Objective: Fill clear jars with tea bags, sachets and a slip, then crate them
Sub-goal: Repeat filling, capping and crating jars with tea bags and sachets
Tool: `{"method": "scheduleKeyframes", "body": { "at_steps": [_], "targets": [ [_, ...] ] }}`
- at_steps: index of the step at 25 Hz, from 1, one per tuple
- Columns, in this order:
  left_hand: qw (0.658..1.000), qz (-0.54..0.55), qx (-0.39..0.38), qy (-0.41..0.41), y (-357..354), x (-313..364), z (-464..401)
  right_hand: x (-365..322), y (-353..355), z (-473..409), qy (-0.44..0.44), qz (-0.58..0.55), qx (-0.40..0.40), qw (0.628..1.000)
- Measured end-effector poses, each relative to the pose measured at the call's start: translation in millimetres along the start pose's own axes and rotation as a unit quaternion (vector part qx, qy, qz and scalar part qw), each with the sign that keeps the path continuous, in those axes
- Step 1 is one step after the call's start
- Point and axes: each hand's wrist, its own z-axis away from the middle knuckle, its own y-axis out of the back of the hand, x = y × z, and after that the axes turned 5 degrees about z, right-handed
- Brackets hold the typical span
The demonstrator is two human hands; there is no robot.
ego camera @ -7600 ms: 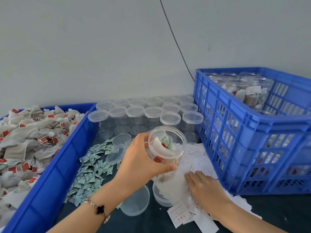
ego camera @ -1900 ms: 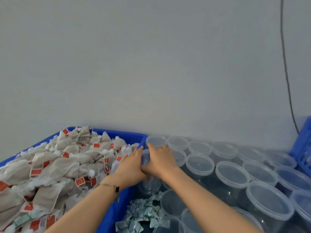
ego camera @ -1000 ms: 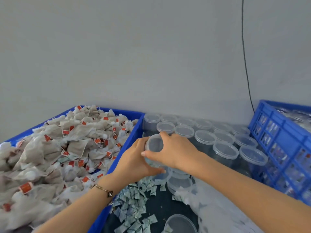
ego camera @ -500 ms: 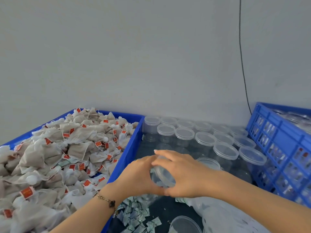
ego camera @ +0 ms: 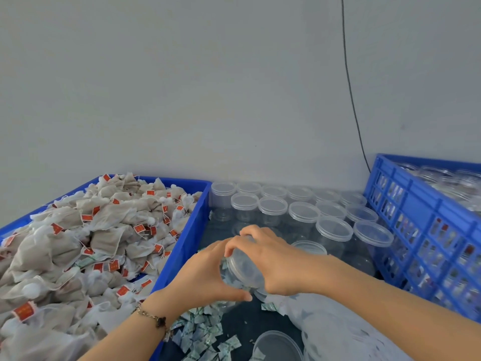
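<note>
Clear plastic jar (ego camera: 243, 269) is tilting above the sachets (ego camera: 200, 332), beside the tea-bag bin's (ego camera: 182, 246) right wall; left hand (ego camera: 205, 277) is gripping its body, right hand (ego camera: 273, 259) is curling round its lid.

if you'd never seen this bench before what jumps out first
The heaped beige tea bags with red tags filling the blue tray at left. In the middle, the left hand and right hand grip one clear plastic jar, before rows of lidded empty jars; a blue slatted crate stands at right.
</note>
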Motion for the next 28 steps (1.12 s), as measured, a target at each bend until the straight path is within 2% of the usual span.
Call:
{"method": "scheduleKeyframes", "body": {
  "at_steps": [3,5,7,8,11,13,16,18,23,25,28],
  "targets": [
    [1.000,-0.015,0.000,-0.008,0.8,0.2,-0.8,-1.9,-2.6,0.0,0.033,0.067,0.037,0.996],
    [0.999,-0.053,-0.003,-0.014,2.4,-2.5,-0.4,1.7,-8.4,-2.0,0.037,0.116,0.006,0.993],
    [0.994,-0.106,0.015,-0.029,3.0,-6.6,-0.5,2.2,-14.2,-5.7,-0.016,0.029,-0.035,0.999],
    [0.991,-0.127,0.023,-0.044,3.1,-7.6,0.1,1.5,-17.3,-8.7,-0.050,-0.019,-0.026,0.998],
    [0.991,-0.115,0.019,-0.063,5.4,-6.9,1.4,4.2,-15.7,-16.0,-0.106,-0.021,-0.003,0.994],
    [0.996,-0.064,0.029,-0.055,8.4,-3.2,-0.2,8.7,-2.1,-17.5,-0.065,-0.029,0.025,0.997],
    [0.993,-0.004,0.108,-0.053,13.2,0.6,-2.8,10.2,13.4,-14.5,0.034,-0.010,0.093,0.995],
    [0.990,0.017,0.128,-0.052,16.3,2.2,-2.3,4.1,15.5,-14.4,0.079,0.008,0.113,0.990],
    [0.994,0.077,0.080,-0.017,19.9,3.3,-1.0,-0.6,41.2,-11.3,0.120,-0.025,-0.002,0.992],
    [0.994,0.085,0.074,-0.006,20.2,4.2,-1.4,-2.1,48.8,-11.0,0.139,-0.031,-0.018,0.990],
    [0.992,0.072,0.108,0.005,18.6,0.0,-1.6,-7.4,46.5,-12.9,0.137,-0.073,-0.023,0.988]
  ]
}}
